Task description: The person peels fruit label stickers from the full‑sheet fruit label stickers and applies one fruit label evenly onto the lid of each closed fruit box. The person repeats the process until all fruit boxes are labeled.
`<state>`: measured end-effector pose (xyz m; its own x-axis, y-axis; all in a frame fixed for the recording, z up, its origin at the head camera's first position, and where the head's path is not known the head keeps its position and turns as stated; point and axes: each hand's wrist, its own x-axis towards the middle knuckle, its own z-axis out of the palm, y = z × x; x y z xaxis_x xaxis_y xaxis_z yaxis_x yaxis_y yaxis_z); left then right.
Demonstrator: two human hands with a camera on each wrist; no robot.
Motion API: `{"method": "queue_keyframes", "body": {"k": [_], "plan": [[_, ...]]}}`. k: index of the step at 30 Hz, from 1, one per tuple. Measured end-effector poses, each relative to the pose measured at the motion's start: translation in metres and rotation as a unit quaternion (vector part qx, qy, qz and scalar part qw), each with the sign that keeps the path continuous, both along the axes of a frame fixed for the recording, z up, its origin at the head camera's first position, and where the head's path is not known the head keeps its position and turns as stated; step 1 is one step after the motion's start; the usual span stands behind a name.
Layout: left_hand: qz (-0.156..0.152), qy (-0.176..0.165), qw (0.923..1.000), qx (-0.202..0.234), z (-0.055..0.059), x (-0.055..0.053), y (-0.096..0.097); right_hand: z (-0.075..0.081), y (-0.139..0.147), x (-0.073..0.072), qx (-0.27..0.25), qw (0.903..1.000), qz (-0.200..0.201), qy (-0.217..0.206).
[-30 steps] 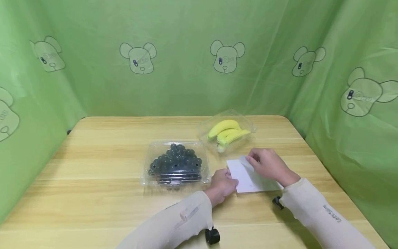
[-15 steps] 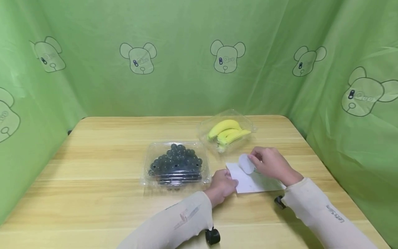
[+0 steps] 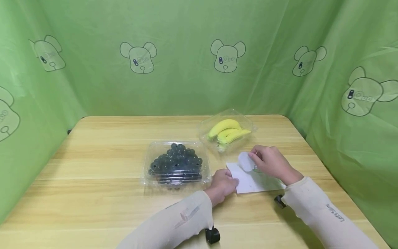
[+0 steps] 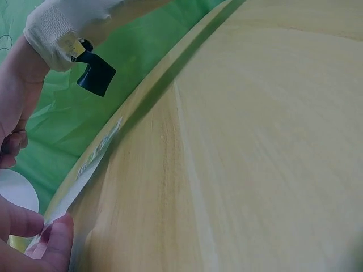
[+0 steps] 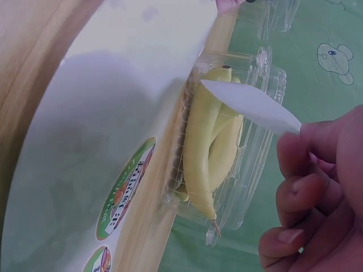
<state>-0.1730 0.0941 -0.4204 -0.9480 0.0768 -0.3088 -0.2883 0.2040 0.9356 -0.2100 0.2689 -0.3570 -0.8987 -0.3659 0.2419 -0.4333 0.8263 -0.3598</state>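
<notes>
My left hand (image 3: 223, 185) pinches the near-left corner of a white sticker sheet (image 3: 248, 182), thumb on top. In the left wrist view the sheet (image 4: 85, 178) is seen nearly edge-on, tilted above the table. My right hand (image 3: 272, 164) pinches a round sticker (image 3: 245, 162) between thumb and index finger, its plain white side showing. The right wrist view has this sticker (image 5: 252, 105) raised apart from the sheet, the other fingers curled beneath. Green-rimmed printed stickers (image 5: 126, 190) lie on the sheet; the right hand hides part of them in the head view.
A clear plastic box (image 3: 203, 147) of dark grapes (image 3: 175, 162) stands left of the hands. Behind them, a second clear box (image 3: 231, 111) holds yellow bananas (image 3: 228, 131). Green curtains (image 3: 186, 86) surround the wooden table (image 3: 102, 166) at the back and sides.
The right hand has drawn the round sticker up from the sheet, so more of its white disc shows. That hand shifted slightly up and right. The left hand stays at the sheet's corner.
</notes>
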Motion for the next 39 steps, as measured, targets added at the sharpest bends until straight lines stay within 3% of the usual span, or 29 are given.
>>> {"method": "queue_keyframes", "body": {"k": [12, 20, 32, 39], "plan": [[-0.019, -0.005, 0.9998, -0.006, 0.004, 0.003, -0.001, -0.001, -0.001, -0.001, 0.0, 1.0, 0.001, 0.009], [-0.014, -0.012, 0.9998, 0.008, 0.005, 0.003, -0.001, 0.0, -0.003, 0.0, 0.0, 1.0, -0.001, 0.008], [0.0, -0.021, 0.9984, 0.053, 0.008, 0.005, 0.0, 0.001, -0.004, 0.003, 0.002, 1.0, -0.003, 0.008], [0.012, -0.034, 0.9913, 0.127, 0.025, 0.005, 0.005, 0.003, -0.005, 0.004, 0.004, 0.9997, -0.004, 0.025]]}}
